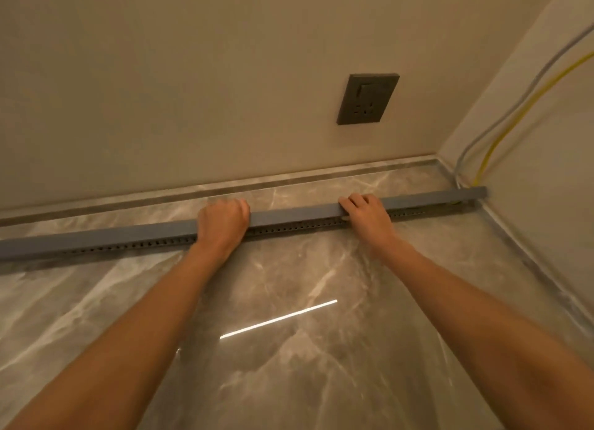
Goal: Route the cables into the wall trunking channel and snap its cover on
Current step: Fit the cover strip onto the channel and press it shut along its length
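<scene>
A long grey trunking channel with slotted sides lies on the marble floor, parallel to the back wall, reaching from the left edge to the right corner. Its flat grey cover sits along the top. My left hand is curled over the cover near the middle. My right hand presses on it further right, fingers draped over the far edge. A yellow cable and a grey cable run down the right wall and enter the channel's right end; inside it they are hidden.
A dark grey wall socket is on the back wall above the channel. A stone skirting strip runs along the wall base. The glossy marble floor stretches toward me between my forearms.
</scene>
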`<state>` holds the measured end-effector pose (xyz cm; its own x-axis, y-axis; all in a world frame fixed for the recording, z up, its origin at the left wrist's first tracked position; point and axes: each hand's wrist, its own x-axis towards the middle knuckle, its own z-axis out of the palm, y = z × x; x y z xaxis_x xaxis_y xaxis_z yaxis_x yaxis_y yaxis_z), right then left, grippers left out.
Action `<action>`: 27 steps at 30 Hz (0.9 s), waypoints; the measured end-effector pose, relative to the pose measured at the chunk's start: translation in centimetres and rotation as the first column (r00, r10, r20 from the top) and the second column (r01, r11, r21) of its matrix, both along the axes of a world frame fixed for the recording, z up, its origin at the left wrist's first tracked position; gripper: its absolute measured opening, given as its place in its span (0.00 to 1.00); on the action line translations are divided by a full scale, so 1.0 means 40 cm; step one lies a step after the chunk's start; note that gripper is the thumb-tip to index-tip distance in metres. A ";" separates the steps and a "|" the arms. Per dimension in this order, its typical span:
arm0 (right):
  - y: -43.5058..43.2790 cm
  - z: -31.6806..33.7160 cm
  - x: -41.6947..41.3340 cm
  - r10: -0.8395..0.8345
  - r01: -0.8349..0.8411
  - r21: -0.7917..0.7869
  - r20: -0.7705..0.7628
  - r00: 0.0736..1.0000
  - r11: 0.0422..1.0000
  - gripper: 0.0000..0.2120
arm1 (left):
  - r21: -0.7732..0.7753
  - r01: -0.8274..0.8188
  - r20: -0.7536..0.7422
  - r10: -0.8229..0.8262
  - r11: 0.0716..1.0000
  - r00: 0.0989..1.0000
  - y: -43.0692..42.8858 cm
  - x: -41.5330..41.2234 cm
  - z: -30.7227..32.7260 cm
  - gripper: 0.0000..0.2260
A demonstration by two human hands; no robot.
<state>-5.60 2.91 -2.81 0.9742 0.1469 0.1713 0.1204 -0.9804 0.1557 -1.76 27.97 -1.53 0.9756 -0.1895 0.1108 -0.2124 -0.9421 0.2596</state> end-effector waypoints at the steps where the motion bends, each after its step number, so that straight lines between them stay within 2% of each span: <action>1: -0.001 -0.004 0.001 0.038 -0.037 0.021 -0.016 0.999 0.999 0.19 | 0.004 0.028 -0.008 -0.028 1.000 1.000 -0.021 -0.001 -0.001 0.13; 3: -0.015 -0.015 0.008 0.120 -0.115 0.073 -0.063 0.991 0.991 0.16 | 0.019 0.087 -0.031 -0.086 0.996 0.996 -0.079 0.002 -0.006 0.12; 7: -0.034 -0.025 0.025 0.173 -0.156 0.150 -0.113 0.978 0.976 0.14 | 0.013 0.162 0.012 -0.162 0.987 0.987 -0.189 0.010 -0.017 0.11; 12: -0.083 -0.014 0.028 0.158 -0.109 0.197 -0.251 0.955 0.974 0.21 | 0.124 0.197 -0.043 -0.193 0.972 0.980 -0.323 0.026 -0.011 0.10; 14: -0.138 -0.014 0.019 0.144 -0.089 0.201 -0.276 0.950 0.975 0.22 | 0.205 0.218 -0.049 -0.213 0.954 0.976 -0.379 0.021 -0.011 0.10; 16: -0.200 -0.014 0.014 0.132 -0.072 0.207 -0.291 0.948 0.976 0.24 | 0.208 0.196 -0.033 -0.194 0.958 0.981 -0.421 0.014 -0.012 0.11; 18: -0.270 -0.007 0.006 0.143 -0.092 0.196 -0.266 0.953 0.976 0.26 | 0.196 0.206 0.003 -0.210 0.959 0.978 -0.477 0.001 0.006 0.06; 20: -0.349 -0.007 -0.002 0.181 -0.161 0.122 -0.184 0.966 0.979 0.27 | 0.239 0.241 -0.049 -0.236 0.941 0.970 -0.543 -0.013 0.016 0.03; 22: -0.419 -0.015 -0.010 0.168 -0.165 0.039 -0.100 0.981 0.986 0.23 | 0.307 0.292 -0.092 -0.277 0.906 0.956 -0.614 -0.034 0.015 0.02; 24: -0.462 -0.016 -0.028 0.168 -0.166 0.027 -0.048 0.985 0.986 0.14 | 0.302 0.307 -0.070 -0.300 0.903 0.951 -0.674 -0.041 -0.003 0.06; 25: -0.481 -0.018 -0.034 0.183 -0.181 0.034 -0.052 0.982 0.983 0.16 | 0.292 0.310 -0.090 -0.297 0.905 0.951 -0.701 -0.035 -0.025 0.06; 27: -0.512 -0.021 -0.040 0.194 -0.193 0.045 -0.035 0.980 0.980 0.16 | 0.324 0.295 -0.013 -0.308 0.899 0.951 -0.738 -0.031 -0.069 0.13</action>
<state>-7.20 -17.59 -3.65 0.9341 0.3269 0.1434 0.3137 -0.9434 0.1073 -2.99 -1.53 -4.27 0.8623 -0.5055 0.0313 -0.5034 -0.8622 -0.0567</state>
